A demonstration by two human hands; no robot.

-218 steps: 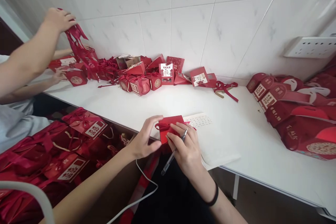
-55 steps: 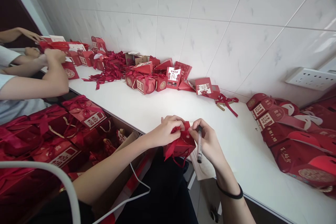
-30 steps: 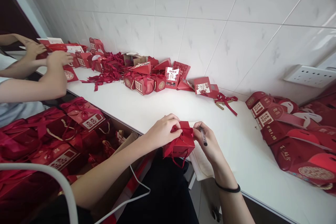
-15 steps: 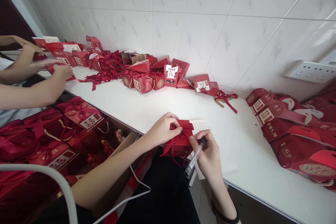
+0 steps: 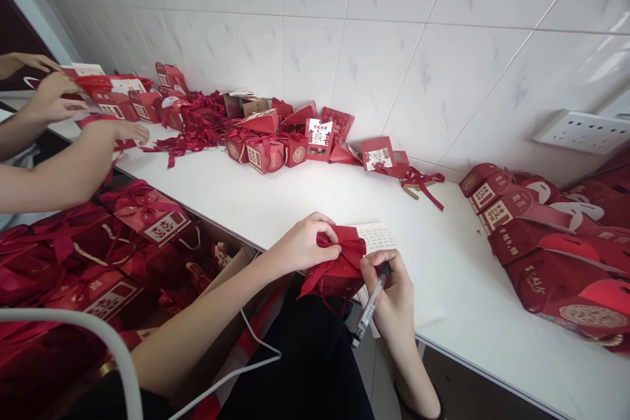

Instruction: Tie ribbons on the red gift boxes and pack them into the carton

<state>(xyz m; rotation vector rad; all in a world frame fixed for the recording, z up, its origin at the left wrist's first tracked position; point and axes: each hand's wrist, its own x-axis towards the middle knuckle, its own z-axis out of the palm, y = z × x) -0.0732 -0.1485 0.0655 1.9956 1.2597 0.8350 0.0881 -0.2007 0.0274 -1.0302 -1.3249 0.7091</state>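
Observation:
A red gift box (image 5: pixel 339 283) with a red ribbon bow (image 5: pixel 352 246) on top sits at the table's front edge, partly over my lap. My left hand (image 5: pixel 308 243) pinches the left loop of the bow between thumb and fingers. In my right hand (image 5: pixel 391 285) a clear pen with a black cap (image 5: pixel 371 305) is tucked, slanting down to the left. The thumb and forefinger of that hand are pressed together at the bow's right side; whether they hold ribbon is hard to see. Behind the box lies a sheet with handwriting (image 5: pixel 378 236).
Red gift boxes (image 5: pixel 266 154) and loose ribbons (image 5: pixel 201 121) line the wall. More boxes (image 5: pixel 541 249) stand at the right, below a power socket (image 5: pixel 583 131). Left, a container of finished boxes (image 5: pixel 152 213) sits below the table; another person's hands (image 5: pixel 59 102) work beyond it.
My right hand has moved slightly right and down from the bow's centre, and the bow's loops look more spread. The other person's hands have shifted and opened.

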